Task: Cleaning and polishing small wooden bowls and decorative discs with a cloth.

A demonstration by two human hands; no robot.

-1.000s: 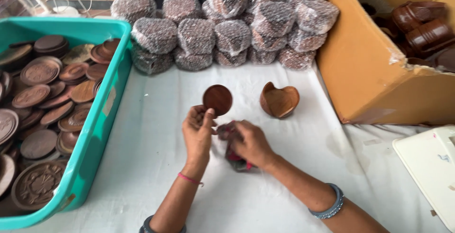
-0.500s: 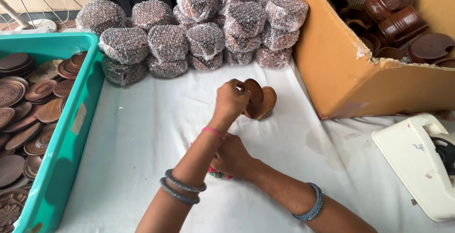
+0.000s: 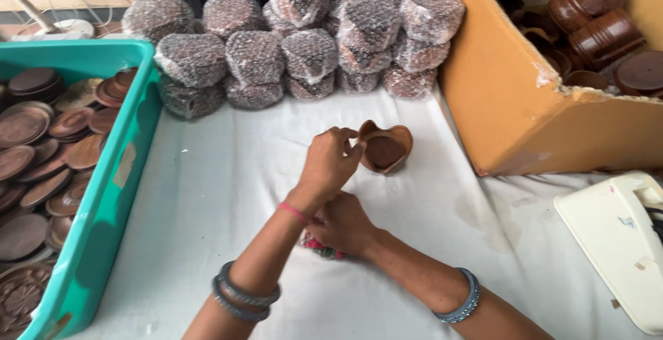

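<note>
Far left: teal crate (image 3: 114,195) filled with flat brown clay lids (image 3: 41,146). Behind, along the far edge of the white-clothed worktop (image 3: 207,195): a heap of bubble-wrapped bundles (image 3: 304,36).

Centre: left hand (image 3: 330,162), reaching forward with thumb and fingers narrowed in a pinch at the near rim of the heart-shaped clay dish (image 3: 384,148), fingertips touching the rim. Dish upright on the cloth, hollow facing up, just in front of the bundles and near the carton. Right hand (image 3: 343,224), lower and nearer the body, crossed under the left forearm, closed over a small red-and-dark object (image 3: 319,246) pressed against the cloth; only an edge of the object showing, kind not discernible.

Right: open cardboard carton (image 3: 525,105) holding more brown clay pots (image 3: 594,15). Lower right corner: white plastic device (image 3: 615,243).

Step in hand, by judgement: taking hold of the dish at its rim. Next move, by judgement: a firmer grip before any lift, since a rim pinch on brittle clay leaves the far side free to tip; room to draw back without brushing the right hand.
</note>
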